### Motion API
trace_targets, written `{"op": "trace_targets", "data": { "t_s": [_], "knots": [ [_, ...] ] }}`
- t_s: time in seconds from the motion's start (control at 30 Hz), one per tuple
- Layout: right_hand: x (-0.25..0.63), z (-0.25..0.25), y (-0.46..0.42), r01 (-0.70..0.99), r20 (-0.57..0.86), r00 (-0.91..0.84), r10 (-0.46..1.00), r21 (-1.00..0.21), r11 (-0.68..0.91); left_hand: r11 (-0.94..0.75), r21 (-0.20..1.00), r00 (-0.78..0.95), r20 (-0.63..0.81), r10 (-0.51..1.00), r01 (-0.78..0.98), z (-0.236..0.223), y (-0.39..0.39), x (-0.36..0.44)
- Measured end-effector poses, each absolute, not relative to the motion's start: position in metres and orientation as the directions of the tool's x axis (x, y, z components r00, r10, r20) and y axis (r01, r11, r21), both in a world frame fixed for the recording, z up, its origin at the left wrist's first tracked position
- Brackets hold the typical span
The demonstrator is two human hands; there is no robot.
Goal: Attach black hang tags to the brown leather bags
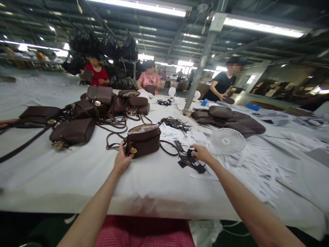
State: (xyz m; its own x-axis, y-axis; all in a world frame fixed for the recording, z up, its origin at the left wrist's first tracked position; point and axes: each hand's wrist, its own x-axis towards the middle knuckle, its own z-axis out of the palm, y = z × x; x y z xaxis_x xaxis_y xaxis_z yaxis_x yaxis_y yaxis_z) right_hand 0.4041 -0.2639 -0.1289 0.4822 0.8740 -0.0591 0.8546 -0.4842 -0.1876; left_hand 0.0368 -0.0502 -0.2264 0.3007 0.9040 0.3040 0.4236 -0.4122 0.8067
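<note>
A dark brown handbag (145, 143) stands upright on the white-covered table in front of me, its top open and pale wrapping showing inside. My left hand (123, 157) grips its left end, thumb beside a round gold charm (133, 150). The bag's thin strap (168, 149) loops out to the right. My right hand (202, 153) is over a small heap of black hang tags (191, 163), with thumb and fingers pinched at a tag at the heap's upper edge. Some tags carry gold print. The fingers partly hide the pinched tag.
More brown bags (74, 131) with tangled straps are piled at left, others (228, 118) at right. A white fan (227, 140) stands beside white paper strips (254, 168). Black corded tags (176, 124) lie behind the bag. A metal post (203, 61) rises mid-table. Co-workers stand opposite; another hand (6, 122) enters at left.
</note>
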Motion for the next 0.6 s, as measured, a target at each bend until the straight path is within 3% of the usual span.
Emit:
{"op": "trace_targets", "data": {
  "t_s": [0.13, 0.2, 0.43, 0.53, 0.6],
  "knots": [
    [0.411, -0.114, -0.285, 0.633, -0.037, 0.612, 0.79, -0.577, -0.517, -0.41, 0.815, 0.289, 0.31, 0.906, 0.409, -0.222, -0.053, 0.037],
    [0.413, -0.104, -0.296, 0.576, -0.037, 0.598, 0.801, -0.675, -0.461, -0.446, 0.8, 0.278, 0.357, 0.892, 0.402, -0.221, -0.056, 0.035],
    [0.381, -0.073, -0.335, 0.63, 0.068, 0.424, 0.903, -0.739, -0.24, -0.628, 0.684, 0.096, 0.645, 0.758, 0.372, -0.199, -0.122, 0.036],
    [0.346, -0.063, -0.338, 0.703, 0.132, 0.345, 0.929, -0.693, -0.163, -0.728, 0.671, 0.33, 0.661, 0.674, 0.144, -0.171, -0.182, 0.067],
    [0.325, -0.057, -0.339, 0.749, 0.172, 0.284, 0.943, -0.654, -0.107, -0.69, 0.723, 0.481, 0.591, 0.647, 0.041, -0.153, -0.216, 0.094]
  ]
}}
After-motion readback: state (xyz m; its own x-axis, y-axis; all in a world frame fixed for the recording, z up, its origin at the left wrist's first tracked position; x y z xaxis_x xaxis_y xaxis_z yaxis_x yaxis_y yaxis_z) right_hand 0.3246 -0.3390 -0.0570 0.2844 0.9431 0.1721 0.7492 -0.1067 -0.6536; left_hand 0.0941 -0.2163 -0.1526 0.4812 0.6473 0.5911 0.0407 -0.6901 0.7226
